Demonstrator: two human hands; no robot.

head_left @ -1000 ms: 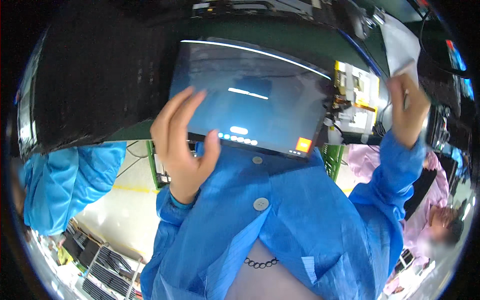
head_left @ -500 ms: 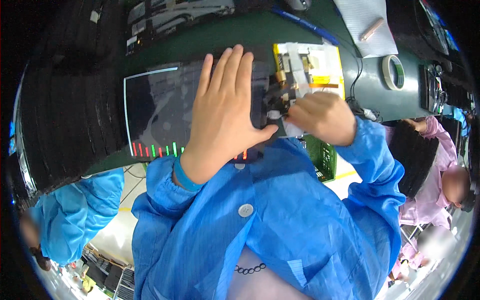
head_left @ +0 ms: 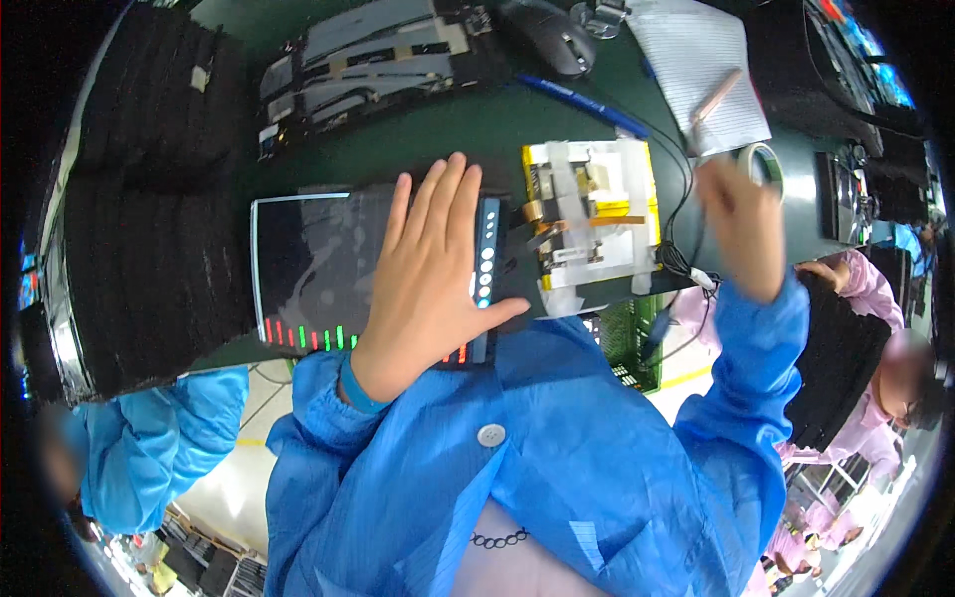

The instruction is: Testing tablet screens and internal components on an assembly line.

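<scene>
My left hand [head_left: 423, 279] lies flat with its fingers stretched on a dark display panel [head_left: 308, 244]. A white line runs along the panel's left and top edges, with short red and green bars at the bottom and round icons down its right side. To its right sits a flat yellow-edged battery pack [head_left: 637, 261] with strips of whitish tape, a small circuit board and an orange flat cable. My right hand [head_left: 746, 229] is raised to the right of the pack, close to a tape roll [head_left: 778, 169] and below a pinkish pen [head_left: 718, 97]. Motion smears its fingers.
A blue pen [head_left: 582, 104], a black mouse [head_left: 552, 40] and a paper sheet [head_left: 667, 50] lie at the back. Dark stacked sheets [head_left: 159, 219] stand at left. Thin black cables [head_left: 676, 261] run beside the pack; a green crate [head_left: 637, 338] is below the table edge. Co-workers sit on both sides.
My right hand has left the pack's lower left corner and moved right and up toward the pen. The left hand stays on the panel; round icons now show at its right side.
</scene>
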